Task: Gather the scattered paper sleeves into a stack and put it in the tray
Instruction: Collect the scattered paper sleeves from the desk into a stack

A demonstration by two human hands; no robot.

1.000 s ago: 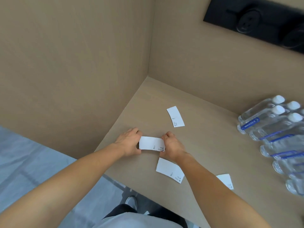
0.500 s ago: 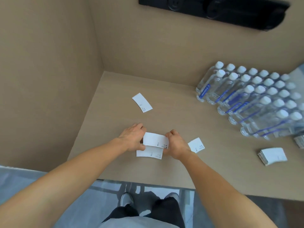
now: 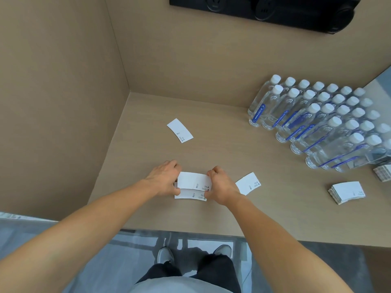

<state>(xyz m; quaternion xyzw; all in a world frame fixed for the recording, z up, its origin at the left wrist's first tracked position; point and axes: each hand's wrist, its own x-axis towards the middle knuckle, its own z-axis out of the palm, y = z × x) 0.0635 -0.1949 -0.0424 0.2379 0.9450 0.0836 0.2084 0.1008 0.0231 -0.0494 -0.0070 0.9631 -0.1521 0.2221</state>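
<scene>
My left hand (image 3: 164, 180) and my right hand (image 3: 220, 186) pinch the two ends of a white paper sleeve (image 3: 193, 181), held just over a second sleeve (image 3: 189, 196) lying on the tan counter (image 3: 275, 208). One loose sleeve (image 3: 179, 130) lies farther back to the left. Another loose sleeve (image 3: 248, 183) lies just right of my right hand. A stack of sleeves (image 3: 346, 192) rests at the right. No tray can be made out clearly.
Rows of clear water bottles (image 3: 321, 121) with white caps fill the back right. Tan walls close the counter on the left and rear, with a black socket strip (image 3: 264, 9) up high. The counter's front edge runs just above my shoes. Another small bundle (image 3: 383, 172) sits at the right edge.
Both hands carried the held sleeve toward me and brought it over a second sleeve. The camera swung right, bringing the bottles and the stack into view.
</scene>
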